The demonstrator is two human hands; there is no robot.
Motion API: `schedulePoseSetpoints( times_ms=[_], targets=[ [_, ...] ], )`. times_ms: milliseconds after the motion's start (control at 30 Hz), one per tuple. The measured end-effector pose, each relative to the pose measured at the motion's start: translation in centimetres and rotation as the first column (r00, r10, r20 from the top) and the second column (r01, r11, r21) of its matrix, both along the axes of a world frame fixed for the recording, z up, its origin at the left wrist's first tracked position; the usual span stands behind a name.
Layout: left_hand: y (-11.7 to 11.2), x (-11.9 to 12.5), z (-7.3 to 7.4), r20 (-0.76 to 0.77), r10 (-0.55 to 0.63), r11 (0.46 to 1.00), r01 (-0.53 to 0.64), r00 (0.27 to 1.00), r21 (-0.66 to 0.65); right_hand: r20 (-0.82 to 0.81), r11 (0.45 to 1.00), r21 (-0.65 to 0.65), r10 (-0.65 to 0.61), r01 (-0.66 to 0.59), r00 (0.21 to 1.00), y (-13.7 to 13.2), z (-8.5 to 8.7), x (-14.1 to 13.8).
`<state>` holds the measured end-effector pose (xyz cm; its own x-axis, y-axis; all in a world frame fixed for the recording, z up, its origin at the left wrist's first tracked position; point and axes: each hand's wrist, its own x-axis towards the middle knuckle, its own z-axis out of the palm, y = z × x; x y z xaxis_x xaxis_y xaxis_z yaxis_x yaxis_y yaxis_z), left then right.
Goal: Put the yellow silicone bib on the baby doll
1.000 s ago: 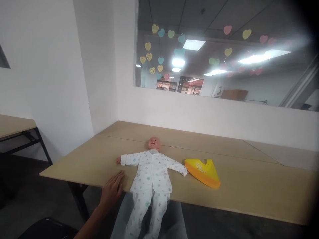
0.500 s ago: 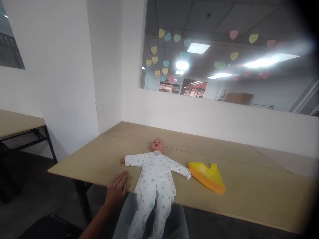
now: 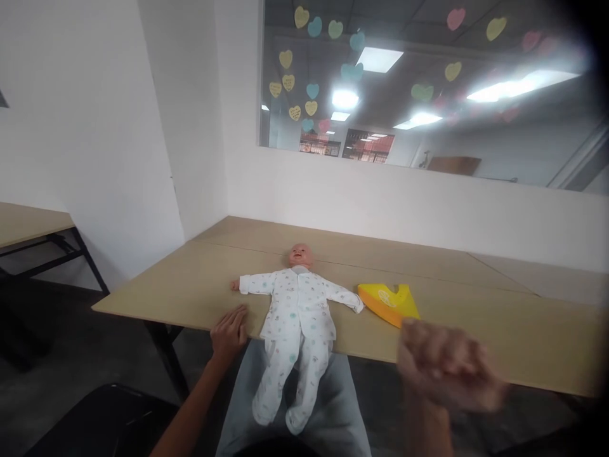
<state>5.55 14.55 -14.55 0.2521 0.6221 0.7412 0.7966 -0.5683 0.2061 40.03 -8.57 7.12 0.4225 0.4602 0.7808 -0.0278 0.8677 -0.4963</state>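
A baby doll (image 3: 295,311) in white printed pyjamas lies face up on the wooden table (image 3: 466,330), its arms spread and its legs hanging over the front edge onto my lap. My left hand (image 3: 229,332) rests on the table's front edge, just left of the doll's body, fingers apart and holding nothing. My right hand (image 3: 445,368) is raised in front of the table edge at the right, blurred, with its fingers curled. A yellow bib (image 3: 387,303) lies flat on the table right of the doll, a little beyond my right hand.
A white wall with a large window (image 3: 428,89) covered in paper hearts stands behind the table. A second table (image 3: 28,225) is at the far left. A dark chair (image 3: 95,425) sits at the lower left. My grey trousers (image 3: 333,419) show under the doll's legs.
My right hand has come up into view at the lower right. The view has tilted down, showing more of the doll's legs and my lap. My left hand stays on the table edge.
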Motion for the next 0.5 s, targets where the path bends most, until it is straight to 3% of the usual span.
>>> schedulePoseSetpoints(
  times_ms=[67, 133, 233, 300, 400, 500],
  targets=[
    [-0.1, 0.1, -0.2, 0.013, 0.007, 1.000, -0.007, 1.000, -0.002, -0.078, 0.996, -0.007, 0.085, -0.086, 0.993, 3.4, -2.4, -1.1],
    [-0.1, 0.1, -0.2, 0.008, 0.014, 1.000, -0.014, 1.000, 0.001, -0.061, 0.977, -0.210, 0.033, -0.045, 0.998, 6.5, -5.7, -1.6],
    [0.0, 0.0, -0.1, 0.000, 0.013, 1.000, -0.013, 1.000, 0.014, 0.064, 0.859, -0.505, -0.054, 0.079, 0.996, 9.1, -11.0, -1.5],
    [0.2, 0.0, 0.0, 0.003, 0.012, 1.000, -0.012, 1.000, 0.018, 0.165, 0.770, -0.629, 0.000, 0.106, 0.986, 9.2, -13.8, -1.2],
    [0.5, -0.1, 0.1, 0.007, 0.014, 1.000, -0.014, 1.000, 0.028, 0.263, 0.687, -0.719, 0.130, 0.105, 0.956, 8.5, -16.3, -1.2],
    [0.7, -0.1, 0.1, 0.000, 0.013, 0.999, -0.013, 1.000, 0.045, 0.338, 0.662, -0.731, 0.136, 0.169, 0.931, 8.5, -17.0, -1.0]
  ],
)
